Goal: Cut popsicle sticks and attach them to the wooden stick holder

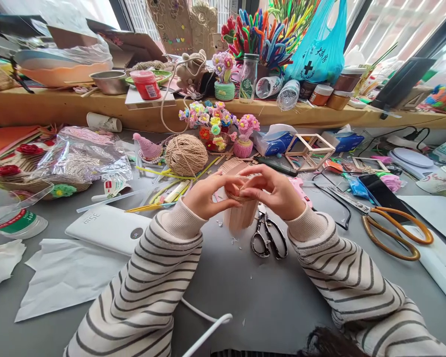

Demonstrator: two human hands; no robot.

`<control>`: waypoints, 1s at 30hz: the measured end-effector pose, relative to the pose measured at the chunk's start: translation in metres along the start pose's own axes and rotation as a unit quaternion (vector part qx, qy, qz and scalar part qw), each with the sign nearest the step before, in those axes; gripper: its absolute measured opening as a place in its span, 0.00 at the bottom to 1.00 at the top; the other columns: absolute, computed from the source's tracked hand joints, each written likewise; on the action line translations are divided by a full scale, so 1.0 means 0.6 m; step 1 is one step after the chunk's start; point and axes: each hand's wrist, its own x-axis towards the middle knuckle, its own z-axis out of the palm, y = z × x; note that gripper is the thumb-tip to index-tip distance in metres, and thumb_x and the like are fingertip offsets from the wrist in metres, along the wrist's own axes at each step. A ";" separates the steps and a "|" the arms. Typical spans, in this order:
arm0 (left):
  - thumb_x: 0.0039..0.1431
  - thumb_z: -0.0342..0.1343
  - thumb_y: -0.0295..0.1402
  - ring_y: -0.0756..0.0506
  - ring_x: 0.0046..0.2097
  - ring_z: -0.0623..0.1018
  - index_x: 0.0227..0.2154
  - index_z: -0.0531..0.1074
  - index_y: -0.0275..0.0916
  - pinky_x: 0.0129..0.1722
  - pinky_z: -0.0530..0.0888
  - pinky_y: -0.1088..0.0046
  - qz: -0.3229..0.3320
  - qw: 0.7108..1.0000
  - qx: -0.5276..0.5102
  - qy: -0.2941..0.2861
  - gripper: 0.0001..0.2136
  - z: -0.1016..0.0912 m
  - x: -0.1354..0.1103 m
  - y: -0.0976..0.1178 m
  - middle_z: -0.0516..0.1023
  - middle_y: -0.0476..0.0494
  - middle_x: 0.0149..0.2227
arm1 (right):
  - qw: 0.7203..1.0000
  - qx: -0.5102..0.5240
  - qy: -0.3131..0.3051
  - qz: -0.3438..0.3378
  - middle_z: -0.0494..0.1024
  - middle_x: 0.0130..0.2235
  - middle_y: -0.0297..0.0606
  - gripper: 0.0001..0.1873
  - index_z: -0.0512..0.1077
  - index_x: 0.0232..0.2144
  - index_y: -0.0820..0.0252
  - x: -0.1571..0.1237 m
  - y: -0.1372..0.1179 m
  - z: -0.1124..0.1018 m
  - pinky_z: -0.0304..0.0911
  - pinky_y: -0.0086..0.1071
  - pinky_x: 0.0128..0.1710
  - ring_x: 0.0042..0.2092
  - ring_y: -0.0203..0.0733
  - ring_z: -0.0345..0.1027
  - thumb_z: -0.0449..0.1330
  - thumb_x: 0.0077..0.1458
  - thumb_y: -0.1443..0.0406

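A light-brown cup-shaped holder (241,217), which looks built of flat wooden sticks, stands or hangs slightly tilted just above the grey table. My left hand (212,192) is closed at its upper rim, thumb and fingers pinching there. From the other side my right hand (278,191) pinches the same rim, and the fingertips of both hands nearly meet. Something thin, perhaps twine, lies under the fingers; I cannot make it out clearly. Close below my right hand lie black-handled scissors (269,237). Behind my left hand sits a ball of jute twine (187,154).
A white power bank (109,229) and crumpled white paper (72,275) lie left. Large scissors with golden handles (394,233) and a phone (384,196) are right. Behind stand pipe-cleaner flowers (212,124), a small stick frame (309,151) and a crowded ledge (301,116). A white cable (208,334) crosses the front.
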 end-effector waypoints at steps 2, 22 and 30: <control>0.45 0.58 0.36 0.50 0.30 0.74 0.41 0.66 0.37 0.38 0.70 0.70 -0.011 0.998 -0.063 -0.005 0.18 0.000 0.006 -0.002 0.74 0.48 0.27 | 0.994 0.025 0.105 -0.014 0.74 0.31 0.34 0.13 0.62 0.38 0.59 0.001 0.000 -0.001 0.66 0.31 0.37 0.35 0.36 0.71 0.58 0.49 0.64; 0.37 0.62 0.36 0.46 0.37 0.71 0.37 0.60 0.38 0.37 0.69 0.68 -0.060 0.984 -0.161 0.041 0.23 0.026 -0.013 -0.016 0.70 0.43 0.36 | 0.998 -0.057 0.006 0.016 0.69 0.29 0.32 0.16 0.59 0.38 0.60 -0.004 -0.020 0.008 0.65 0.33 0.37 0.33 0.36 0.68 0.60 0.46 0.69; 0.40 0.60 0.37 0.47 0.34 0.70 0.40 0.59 0.37 0.33 0.67 0.71 -0.047 0.988 -0.146 0.026 0.23 0.034 -0.016 -0.017 0.70 0.45 0.32 | 0.990 -0.138 -0.041 0.008 0.72 0.28 0.32 0.16 0.59 0.38 0.59 -0.010 -0.044 -0.021 0.63 0.31 0.36 0.32 0.36 0.69 0.60 0.47 0.68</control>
